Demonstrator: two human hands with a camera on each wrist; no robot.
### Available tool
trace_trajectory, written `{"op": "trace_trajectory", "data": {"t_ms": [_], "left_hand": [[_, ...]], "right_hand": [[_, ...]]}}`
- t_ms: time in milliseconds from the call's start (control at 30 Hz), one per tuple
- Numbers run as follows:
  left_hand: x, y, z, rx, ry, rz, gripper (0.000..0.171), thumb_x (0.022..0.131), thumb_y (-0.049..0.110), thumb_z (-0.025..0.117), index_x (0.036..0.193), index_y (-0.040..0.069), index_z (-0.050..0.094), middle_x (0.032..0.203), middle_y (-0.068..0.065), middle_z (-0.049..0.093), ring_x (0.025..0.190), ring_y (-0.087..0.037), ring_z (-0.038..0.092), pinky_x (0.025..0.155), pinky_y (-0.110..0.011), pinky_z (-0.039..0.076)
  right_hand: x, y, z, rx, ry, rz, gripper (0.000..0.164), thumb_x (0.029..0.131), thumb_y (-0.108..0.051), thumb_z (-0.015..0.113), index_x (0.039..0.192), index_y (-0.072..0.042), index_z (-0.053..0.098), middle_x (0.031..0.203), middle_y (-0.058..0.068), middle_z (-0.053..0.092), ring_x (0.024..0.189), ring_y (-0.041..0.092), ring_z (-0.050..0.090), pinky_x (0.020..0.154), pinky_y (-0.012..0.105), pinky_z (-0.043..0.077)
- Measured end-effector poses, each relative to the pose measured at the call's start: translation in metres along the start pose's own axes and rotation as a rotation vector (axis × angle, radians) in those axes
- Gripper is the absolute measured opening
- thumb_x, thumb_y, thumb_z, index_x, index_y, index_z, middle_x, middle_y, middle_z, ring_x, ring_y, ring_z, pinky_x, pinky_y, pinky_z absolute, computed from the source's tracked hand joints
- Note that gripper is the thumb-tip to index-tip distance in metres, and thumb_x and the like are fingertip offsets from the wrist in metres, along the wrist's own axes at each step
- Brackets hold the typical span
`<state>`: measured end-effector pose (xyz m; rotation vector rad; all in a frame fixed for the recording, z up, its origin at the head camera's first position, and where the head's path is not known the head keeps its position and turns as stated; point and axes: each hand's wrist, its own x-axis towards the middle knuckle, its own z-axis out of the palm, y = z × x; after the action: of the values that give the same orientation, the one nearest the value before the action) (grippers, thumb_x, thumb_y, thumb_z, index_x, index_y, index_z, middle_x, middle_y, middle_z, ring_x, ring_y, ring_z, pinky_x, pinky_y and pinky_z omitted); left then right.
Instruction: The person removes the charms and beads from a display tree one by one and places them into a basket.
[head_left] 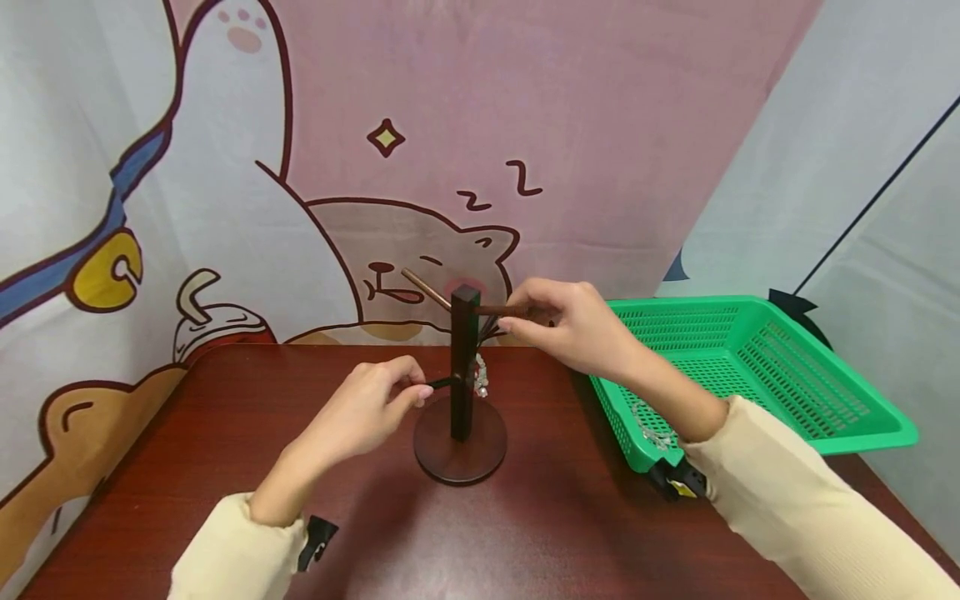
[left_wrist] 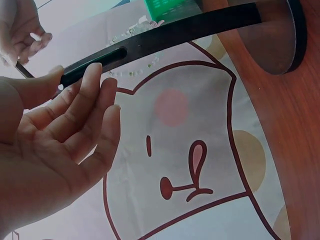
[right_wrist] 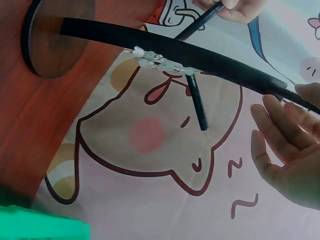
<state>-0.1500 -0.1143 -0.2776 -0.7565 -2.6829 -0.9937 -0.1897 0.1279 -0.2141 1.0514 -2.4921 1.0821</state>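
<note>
A dark wooden stand (head_left: 462, 358) with a round base (head_left: 461, 454) and side pegs rises upright from the table. My left hand (head_left: 375, 404) pinches the low peg (head_left: 444, 383) on its left side. With thumb and fingers, my right hand (head_left: 573, 325) grips the upper right peg (head_left: 495, 310). A bracelet of clear beads (right_wrist: 160, 64) hangs from a peg (right_wrist: 197, 102) on the stand, behind the post in the head view. Another peg (head_left: 425, 289) slants up to the left near the top. In the left wrist view, my left thumb and fingers hold the dark peg (left_wrist: 107, 60).
A green plastic basket (head_left: 825, 375) stands at the right, partly behind my right forearm. Another beaded bracelet (head_left: 654, 433) lies in its near left corner. The reddish-brown table (head_left: 360, 533) ends at a cloth backdrop (head_left: 600, 125) with cartoon animals.
</note>
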Motion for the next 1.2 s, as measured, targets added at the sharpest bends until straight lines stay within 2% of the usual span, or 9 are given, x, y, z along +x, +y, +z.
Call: {"op": "trace_trajectory", "data": {"t_ms": [200,400,567,767,900,1100,1200], "left_hand": [[0.002,-0.007,-0.002,-0.002,0.02,-0.01,0.009,0.087,0.007,0.061,0.077,0.009,0.06,0.068,0.004,0.057,0.056,-0.011,0.04,0.053,-0.027,0.036],[0.005,-0.011,-0.002,-0.004,0.044,-0.009,0.01,0.087,0.005,0.061,0.077,0.009,0.061,0.071,0.003,0.061,0.061,-0.011,0.046,0.059,-0.029,0.038],[0.006,-0.012,-0.002,-0.012,0.044,-0.019,0.01,0.087,0.005,0.06,0.078,0.008,0.062,0.071,0.003,0.062,0.062,-0.01,0.048,0.06,-0.029,0.04],[0.007,-0.012,-0.002,-0.027,0.04,-0.04,0.011,0.087,0.006,0.06,0.077,0.008,0.062,0.069,0.004,0.062,0.062,-0.01,0.05,0.061,-0.029,0.041],[0.007,-0.012,-0.003,-0.042,0.027,-0.061,0.011,0.088,0.007,0.06,0.078,0.008,0.062,0.069,0.004,0.062,0.062,-0.01,0.05,0.06,-0.03,0.041],[0.008,-0.013,-0.002,-0.077,0.009,-0.104,0.01,0.088,0.008,0.059,0.079,0.009,0.063,0.068,0.004,0.062,0.06,-0.01,0.048,0.059,-0.029,0.039],[0.008,-0.014,-0.001,-0.104,0.002,-0.125,0.009,0.088,0.008,0.059,0.08,0.008,0.062,0.068,0.003,0.062,0.058,-0.011,0.045,0.056,-0.028,0.037]], "right_hand": [[-0.007,0.009,0.006,-0.013,-0.03,0.049,0.005,0.081,-0.013,0.069,0.082,-0.012,0.064,0.065,-0.006,0.06,0.057,0.01,0.052,0.053,0.026,0.039],[-0.018,0.024,0.02,-0.009,-0.058,0.08,0.005,0.08,-0.011,0.069,0.082,-0.011,0.064,0.07,-0.005,0.064,0.062,0.007,0.057,0.058,0.026,0.044],[-0.026,0.034,0.032,-0.007,-0.083,0.096,0.006,0.08,-0.01,0.068,0.084,-0.01,0.064,0.077,-0.006,0.063,0.069,0.008,0.058,0.062,0.027,0.045],[-0.033,0.045,0.044,-0.021,-0.132,0.152,0.008,0.082,-0.013,0.067,0.089,-0.01,0.065,0.074,-0.007,0.062,0.067,0.007,0.056,0.061,0.027,0.045],[-0.035,0.049,0.052,0.012,-0.153,0.153,0.008,0.083,-0.013,0.066,0.09,-0.009,0.065,0.074,-0.005,0.064,0.066,0.007,0.057,0.06,0.026,0.045],[-0.034,0.052,0.061,0.122,-0.168,0.149,0.008,0.084,-0.011,0.066,0.091,-0.007,0.066,0.075,-0.004,0.066,0.068,0.011,0.062,0.061,0.025,0.048],[-0.033,0.051,0.064,0.133,-0.166,0.152,0.009,0.084,-0.01,0.066,0.092,-0.006,0.067,0.075,-0.004,0.066,0.068,0.011,0.062,0.062,0.025,0.048]]}}
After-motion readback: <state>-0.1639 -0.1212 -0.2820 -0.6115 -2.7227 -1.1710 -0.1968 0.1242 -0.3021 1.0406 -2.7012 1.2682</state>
